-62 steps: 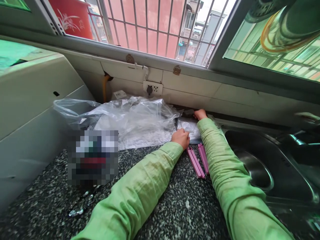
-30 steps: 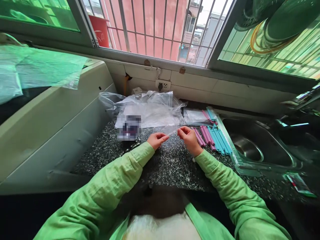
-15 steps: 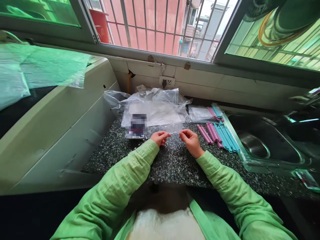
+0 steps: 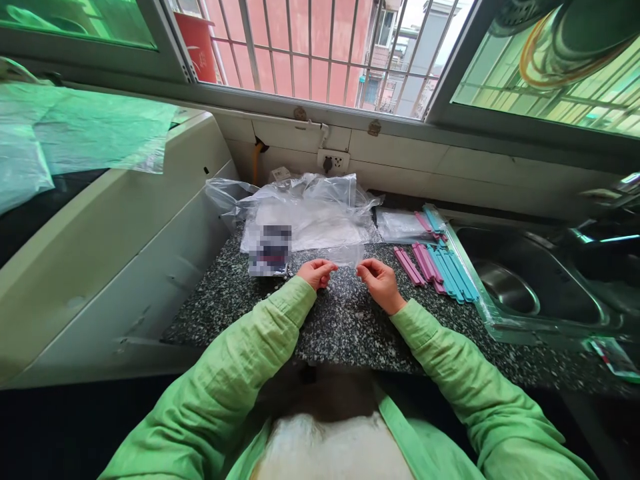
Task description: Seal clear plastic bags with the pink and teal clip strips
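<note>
Both hands, the left hand (image 4: 316,272) and right hand (image 4: 379,280), pinch a small clear plastic bag (image 4: 346,255) stretched between them above the speckled granite table (image 4: 350,327); pink and blue plastic clip sticks (image 4: 436,264) lie just right of the right hand.

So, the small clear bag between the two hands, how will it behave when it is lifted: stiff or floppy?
Probably floppy: the small clear bag looks like thin film, pinched at its edge by the left hand and the right hand. Likely very light, since it seems empty. It may be slippery, as the film is glossy like the crumpled plastic sheet behind it.
</note>
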Tool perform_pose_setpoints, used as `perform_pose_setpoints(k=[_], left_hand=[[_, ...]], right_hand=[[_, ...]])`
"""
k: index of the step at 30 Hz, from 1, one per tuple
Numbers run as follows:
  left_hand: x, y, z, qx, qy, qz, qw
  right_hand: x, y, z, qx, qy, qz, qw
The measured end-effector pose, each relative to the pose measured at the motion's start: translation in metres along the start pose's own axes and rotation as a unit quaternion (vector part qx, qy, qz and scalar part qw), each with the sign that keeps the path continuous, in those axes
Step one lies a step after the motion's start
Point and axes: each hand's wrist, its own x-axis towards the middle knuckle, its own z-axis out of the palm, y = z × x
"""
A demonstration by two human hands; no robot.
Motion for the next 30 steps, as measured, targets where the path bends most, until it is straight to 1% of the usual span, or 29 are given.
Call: perform_pose_setpoints(k=[9, 15, 19, 25, 30], left_hand=[[-0.0032, 0.0036, 0.0016, 0.014, 0.011, 0.011, 1.0], [-0.0005, 0.0006, 0.0, 0.034, 0.013, 0.025, 0.999], [0.0005, -0.0015, -0.0006, 0.052, 0.014, 0.046, 0.998], [-0.0031, 0.0003, 0.0028, 0.102, 0.053, 0.069, 0.991], [-0.003, 0.0004, 0.0025, 0.134, 0.061, 0.093, 0.985]], right_hand=[[0.0002, 0.001, -0.0017, -0.009, 0.0, -0.004, 1.0], [0.0003, 0.0009, -0.0025, -0.013, 0.0, -0.006, 1.0], [0.0002, 0.0022, -0.0028, -0.01, 0.0, -0.004, 1.0], [0.0008, 0.0031, -0.004, -0.007, -0.001, -0.002, 1.0], [0.0012, 0.003, -0.005, -0.015, -0.004, -0.001, 1.0]])
